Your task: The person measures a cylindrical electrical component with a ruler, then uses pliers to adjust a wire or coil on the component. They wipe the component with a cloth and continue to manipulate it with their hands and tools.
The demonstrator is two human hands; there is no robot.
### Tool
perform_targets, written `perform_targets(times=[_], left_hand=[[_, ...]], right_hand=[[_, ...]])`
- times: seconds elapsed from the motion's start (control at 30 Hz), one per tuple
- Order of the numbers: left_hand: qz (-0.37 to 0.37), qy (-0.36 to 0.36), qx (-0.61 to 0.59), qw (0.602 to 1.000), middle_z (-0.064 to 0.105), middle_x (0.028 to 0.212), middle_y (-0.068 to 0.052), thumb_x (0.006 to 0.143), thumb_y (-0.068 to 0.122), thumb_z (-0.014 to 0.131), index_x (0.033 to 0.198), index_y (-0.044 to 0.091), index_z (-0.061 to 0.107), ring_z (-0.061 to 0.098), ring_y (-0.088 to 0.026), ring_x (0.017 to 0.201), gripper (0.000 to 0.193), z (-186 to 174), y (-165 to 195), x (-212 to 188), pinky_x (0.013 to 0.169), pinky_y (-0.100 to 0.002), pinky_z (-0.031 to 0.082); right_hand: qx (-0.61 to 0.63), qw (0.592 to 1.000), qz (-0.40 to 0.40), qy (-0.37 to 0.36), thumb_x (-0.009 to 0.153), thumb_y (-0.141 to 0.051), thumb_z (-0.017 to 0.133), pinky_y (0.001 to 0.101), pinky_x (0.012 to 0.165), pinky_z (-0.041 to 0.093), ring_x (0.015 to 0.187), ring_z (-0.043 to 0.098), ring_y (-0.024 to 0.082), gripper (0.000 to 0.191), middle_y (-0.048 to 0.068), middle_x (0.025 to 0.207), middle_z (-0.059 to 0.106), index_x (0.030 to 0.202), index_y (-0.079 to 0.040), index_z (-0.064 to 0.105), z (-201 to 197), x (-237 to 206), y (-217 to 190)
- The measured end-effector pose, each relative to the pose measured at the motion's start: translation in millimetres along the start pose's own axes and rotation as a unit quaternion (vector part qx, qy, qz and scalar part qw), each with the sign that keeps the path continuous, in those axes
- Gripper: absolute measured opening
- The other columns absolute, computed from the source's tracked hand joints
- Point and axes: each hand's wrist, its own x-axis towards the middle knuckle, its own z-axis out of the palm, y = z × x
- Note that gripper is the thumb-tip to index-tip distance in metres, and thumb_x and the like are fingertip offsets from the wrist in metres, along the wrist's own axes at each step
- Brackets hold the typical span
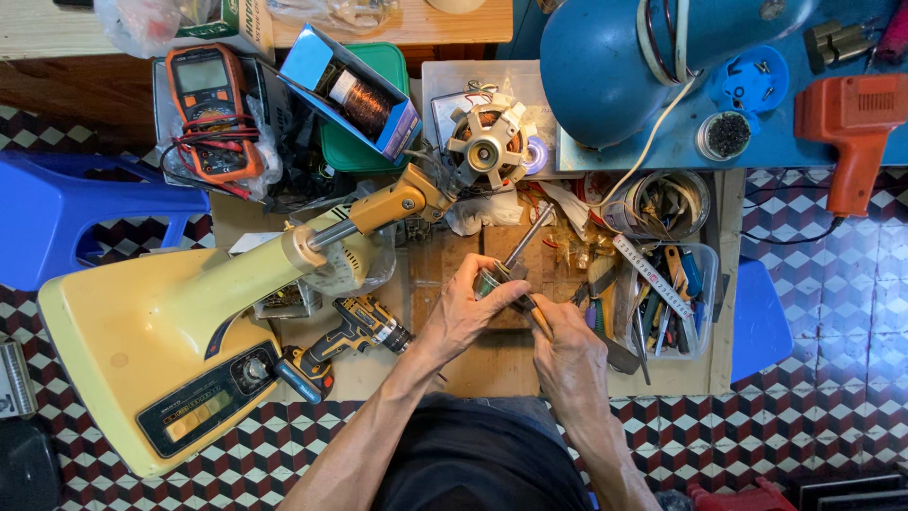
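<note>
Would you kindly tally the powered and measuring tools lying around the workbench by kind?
Cordless drill: 1
Orange heat gun: 1
Orange multimeter: 1
Folding ruler: 1
Total: 4

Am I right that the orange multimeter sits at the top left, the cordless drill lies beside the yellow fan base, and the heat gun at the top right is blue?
Not quite: the head view shows the heat gun is orange, not blue. The multimeter, cordless drill and fan base are as you say.
</note>
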Motion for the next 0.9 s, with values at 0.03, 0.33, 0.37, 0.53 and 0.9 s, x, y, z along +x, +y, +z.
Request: perform_targets(times=[0.03,0.33,0.37,0.53,0.9], left_hand=[[-0.002,-0.007,-0.037,0.999,0.068,0.091,-0.001,0.091,0.047,0.079,0.114,0.005,0.064,0.063,-0.012,0.082,0.051,-3,1,1,0.070,-0.029,0.054],[-0.086,-0.098,0.040,0.991,0.069,0.083,0.001,0.081,0.043,0.083,0.111,0.008,0.072,0.065,-0.008,0.065,0.048,-24,17,0,0.055,-0.026,0.051],[-0.008,-0.084,0.037,0.996,0.070,0.090,0.000,0.085,0.042,0.082,0.117,0.007,0.068,0.065,-0.008,0.074,0.049,-25,19,-2,0.062,-0.026,0.051],[-0.127,-0.089,-0.005,0.988,0.066,0.080,-0.006,0.086,0.041,0.075,0.123,0.011,0.067,0.060,-0.012,0.070,0.048,-22,19,-8,0.060,-0.030,0.048],[-0.021,0.001,-0.026,0.999,0.071,0.086,-0.002,0.083,0.037,0.083,0.100,0.007,0.068,0.065,-0.008,0.078,0.038,-4,3,-17,0.069,-0.025,0.055]], right_hand=[[0.011,1.000,-0.015,-0.004,0.090,-0.004,0.064,0.0394,0.077,0.055,0.086,0.070,0.029,0.036,0.012,0.093,0.066,0.125,-0.011,0.067,-2,2,1],[-0.041,0.997,-0.055,-0.029,0.091,-0.005,0.064,0.0373,0.074,0.056,0.080,0.069,0.025,0.036,0.010,0.092,0.065,0.125,-0.013,0.067,-9,4,1],[-0.047,0.997,-0.050,-0.032,0.090,-0.004,0.064,0.0373,0.073,0.056,0.080,0.069,0.024,0.036,0.009,0.091,0.065,0.125,-0.014,0.067,-9,2,1],[-0.048,0.998,-0.028,-0.035,0.091,-0.003,0.065,0.0385,0.072,0.056,0.080,0.068,0.024,0.036,0.009,0.091,0.066,0.125,-0.013,0.069,-5,-4,1],[0.023,1.000,-0.011,0.016,0.090,-0.005,0.066,0.0375,0.078,0.056,0.090,0.071,0.026,0.030,0.010,0.104,0.069,0.120,-0.007,0.069,11,-17,-9]])
